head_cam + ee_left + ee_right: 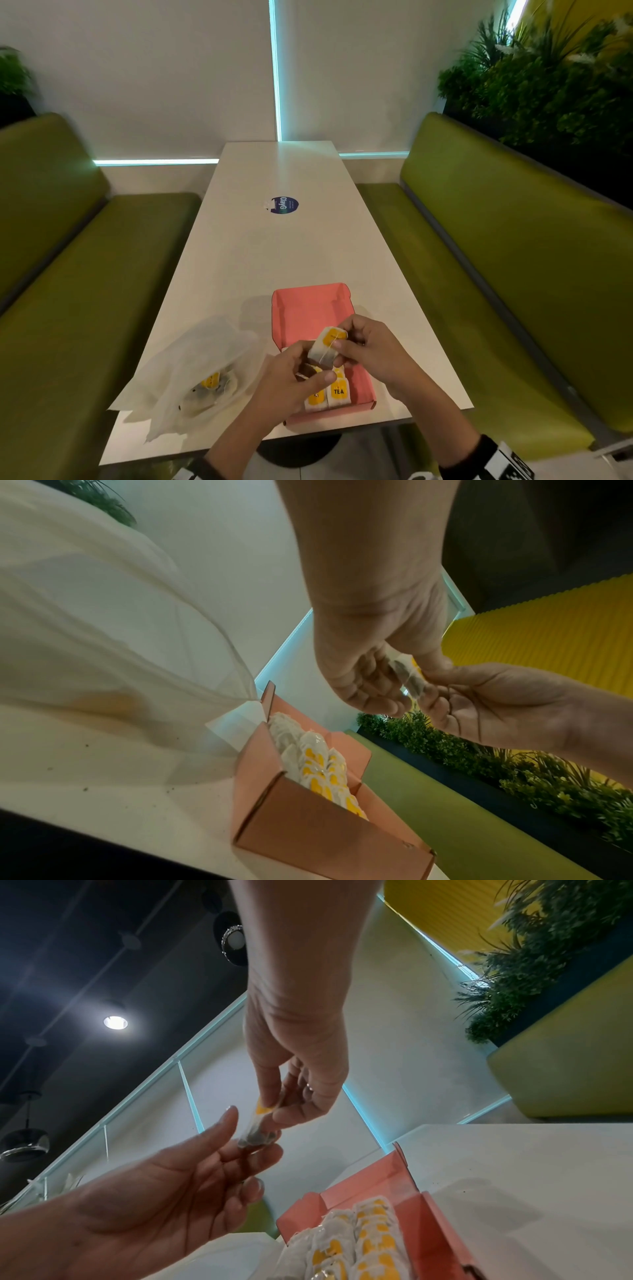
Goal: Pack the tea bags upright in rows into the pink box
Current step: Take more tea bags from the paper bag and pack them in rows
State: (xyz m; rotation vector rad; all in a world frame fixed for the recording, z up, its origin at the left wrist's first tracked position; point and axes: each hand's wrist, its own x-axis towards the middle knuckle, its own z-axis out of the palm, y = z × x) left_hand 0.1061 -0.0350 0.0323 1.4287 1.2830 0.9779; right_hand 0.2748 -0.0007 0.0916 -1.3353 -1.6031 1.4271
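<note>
Both hands pinch one tea bag (327, 347) above pink box (310, 308) | advice: turn it label-up, slot it upright beside packed rows (363, 1234)

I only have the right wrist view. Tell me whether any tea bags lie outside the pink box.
Observer: Yes. The head view shows a white plastic bag lying left of the pink box, with a yellow-tagged tea bag inside it.
Operator: Read me a tag in the box.
Observer: The packed tea bag at the near right has a tag that reads TEA.
Operator: Report what lies farther along the table.
Observer: A round blue sticker sits on the table, well beyond the box.
</note>
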